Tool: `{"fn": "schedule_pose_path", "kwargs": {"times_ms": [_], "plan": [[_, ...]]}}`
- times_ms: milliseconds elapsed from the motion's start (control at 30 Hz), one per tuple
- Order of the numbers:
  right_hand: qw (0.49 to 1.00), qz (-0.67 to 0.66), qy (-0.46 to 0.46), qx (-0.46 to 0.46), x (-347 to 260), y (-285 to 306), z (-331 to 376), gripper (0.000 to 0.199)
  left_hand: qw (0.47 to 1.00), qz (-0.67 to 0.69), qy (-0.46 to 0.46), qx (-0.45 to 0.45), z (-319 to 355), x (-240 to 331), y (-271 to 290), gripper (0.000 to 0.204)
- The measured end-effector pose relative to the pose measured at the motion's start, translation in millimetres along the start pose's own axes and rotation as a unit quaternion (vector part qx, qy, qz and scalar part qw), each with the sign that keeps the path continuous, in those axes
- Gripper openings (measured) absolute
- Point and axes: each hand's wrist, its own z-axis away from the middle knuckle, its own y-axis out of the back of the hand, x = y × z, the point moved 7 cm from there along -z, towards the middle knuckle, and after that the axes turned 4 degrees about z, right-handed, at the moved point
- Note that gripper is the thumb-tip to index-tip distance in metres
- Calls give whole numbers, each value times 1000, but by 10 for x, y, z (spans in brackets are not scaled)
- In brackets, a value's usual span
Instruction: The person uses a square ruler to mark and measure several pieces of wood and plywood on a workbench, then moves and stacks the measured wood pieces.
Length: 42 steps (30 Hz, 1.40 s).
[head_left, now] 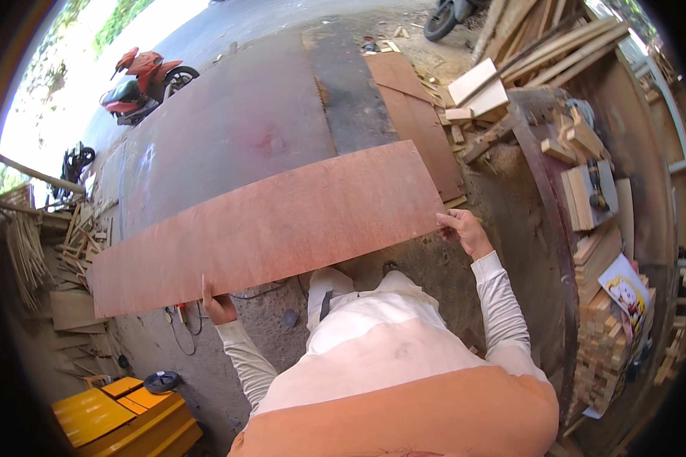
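Note:
A long reddish-brown plywood strip (274, 228) stretches across in front of me, its right end higher in the view than its left. My right hand (465, 231) pinches the strip near its right end, thumb and fingers closed on the edge. Farther left, my left hand (219, 306) grips the near edge, with a finger lying up over the face and the rest hidden behind or below the board. Beyond the strip lies a broad dark sheet (229, 129), partly covered by it.
At the right, a workbench (541, 152) carries wood blocks, with stacked offcuts (598, 350) beside it. A yellow metal box (129, 411) sits at the lower left. Scrap wood (76, 236) lies along the left. A red motorbike (145, 84) stands beyond the sheet.

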Motion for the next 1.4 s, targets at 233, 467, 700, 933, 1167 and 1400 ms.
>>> {"fn": "schedule_pose_path", "kwargs": {"times_ms": [233, 467, 700, 933, 1167, 1400], "plan": [[999, 23, 39, 24, -328, -968, -1010, 22, 993, 77, 85, 18, -1605, -275, 787, 37], [993, 94, 56, 53, -491, -1803, -1819, 24, 984, 96, 151, 15, -3144, -625, 1072, 35], [990, 121, 28, 66, -527, -2107, -2262, 25, 969, 129, 208, 28, -3835, -962, 1319, 30], [986, 154, -1, 66, -445, -2025, -2438, 27, 912, -64, 403, 21, -3562, -880, 1259, 38], [943, 313, 7, 110, -205, -1881, -2747, 37, 774, -519, 327, -158, -4047, -352, 427, 59], [929, 366, -6, 61, -337, -1838, -2796, 42, 559, -784, -46, -266, -4813, -1329, -1061, 83]]}}
